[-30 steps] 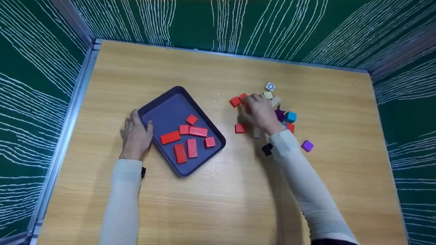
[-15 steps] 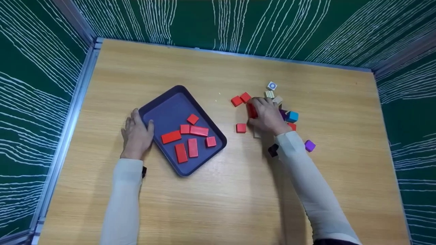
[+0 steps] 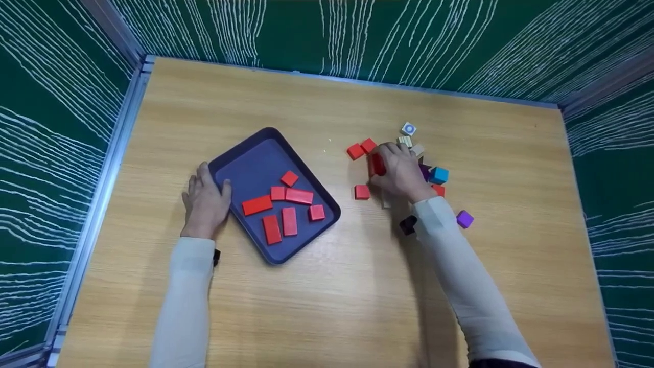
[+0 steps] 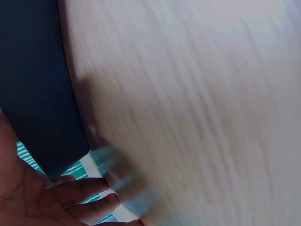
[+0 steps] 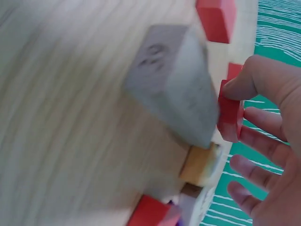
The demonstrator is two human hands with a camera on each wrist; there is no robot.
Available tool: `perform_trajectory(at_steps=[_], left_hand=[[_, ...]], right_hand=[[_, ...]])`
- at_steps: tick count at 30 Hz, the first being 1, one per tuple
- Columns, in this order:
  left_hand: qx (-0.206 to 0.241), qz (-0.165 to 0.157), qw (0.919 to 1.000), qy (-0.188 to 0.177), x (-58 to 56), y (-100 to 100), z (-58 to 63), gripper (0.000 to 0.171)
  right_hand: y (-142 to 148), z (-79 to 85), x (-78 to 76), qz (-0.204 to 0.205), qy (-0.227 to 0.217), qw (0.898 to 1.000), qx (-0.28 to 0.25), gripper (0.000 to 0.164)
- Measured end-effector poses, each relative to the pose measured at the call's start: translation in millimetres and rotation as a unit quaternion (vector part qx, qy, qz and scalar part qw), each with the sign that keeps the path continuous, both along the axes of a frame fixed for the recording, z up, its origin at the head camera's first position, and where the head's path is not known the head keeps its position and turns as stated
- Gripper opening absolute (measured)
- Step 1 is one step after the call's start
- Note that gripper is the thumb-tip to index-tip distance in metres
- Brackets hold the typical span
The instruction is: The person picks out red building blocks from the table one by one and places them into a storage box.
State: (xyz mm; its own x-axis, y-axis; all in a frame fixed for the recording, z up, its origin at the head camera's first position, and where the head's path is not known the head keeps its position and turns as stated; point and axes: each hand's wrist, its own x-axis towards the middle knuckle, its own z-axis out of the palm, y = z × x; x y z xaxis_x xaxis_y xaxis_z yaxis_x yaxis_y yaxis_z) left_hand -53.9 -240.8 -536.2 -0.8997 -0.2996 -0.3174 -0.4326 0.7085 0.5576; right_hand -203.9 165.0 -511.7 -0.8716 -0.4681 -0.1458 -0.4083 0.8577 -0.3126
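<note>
My left hand (image 3: 204, 207) lies along the left side of a dark blue tray (image 3: 245, 235), fingers extended and thumb at the rim. In the left wrist view the dark tray wall (image 4: 37, 80) stands beside that hand. Several red blocks (image 3: 289, 221) lie in the tray. Among the loose blocks at the right, my right hand (image 3: 401, 174) pinches a red rectangular block (image 5: 229, 117) between thumb and fingers. Two red cubes (image 3: 356, 152) sit just beyond its fingertips, and another red cube (image 3: 361, 192) lies nearer, left of the hand.
Around my right hand are a patterned white cube (image 3: 408, 128), a striped block (image 3: 404, 140), a blue cube (image 3: 438, 175), a purple cube (image 3: 465, 219) and a black block (image 3: 407, 225). A grey block (image 5: 174, 80) stands close to the right wrist camera. Green walls surround the wooden table (image 3: 317, 317).
The right hand has shifted slightly right and settled on the red block, which shows more between its fingers. The left hand and tray look the same.
</note>
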Motion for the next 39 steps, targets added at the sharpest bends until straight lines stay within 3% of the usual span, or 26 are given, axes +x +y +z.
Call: perform_trajectory(at_steps=[9,22,29,39], left_hand=[[0.0,0.003,1.0,-0.001,3.1,-5,-0.4,0.078],[0.0,0.006,1.0,-0.001,2.7,-7,0.2,0.079],[-0.002,0.004,1.0,-0.002,-1.9,-3,-1.6,0.079],[0.0,-0.002,1.0,-0.004,-2.2,-2,-2.0,0.079]], right_hand=[[-41,17.1,2.2,0.033,0.018,0.999,-0.019,0.064],[-138,35.8,15.3,0.127,0.025,0.988,-0.08,0.062],[-178,32.7,25.4,0.168,0.016,0.983,-0.073,0.061],[-200,13.6,36.4,0.188,0.034,0.981,-0.044,0.058]])
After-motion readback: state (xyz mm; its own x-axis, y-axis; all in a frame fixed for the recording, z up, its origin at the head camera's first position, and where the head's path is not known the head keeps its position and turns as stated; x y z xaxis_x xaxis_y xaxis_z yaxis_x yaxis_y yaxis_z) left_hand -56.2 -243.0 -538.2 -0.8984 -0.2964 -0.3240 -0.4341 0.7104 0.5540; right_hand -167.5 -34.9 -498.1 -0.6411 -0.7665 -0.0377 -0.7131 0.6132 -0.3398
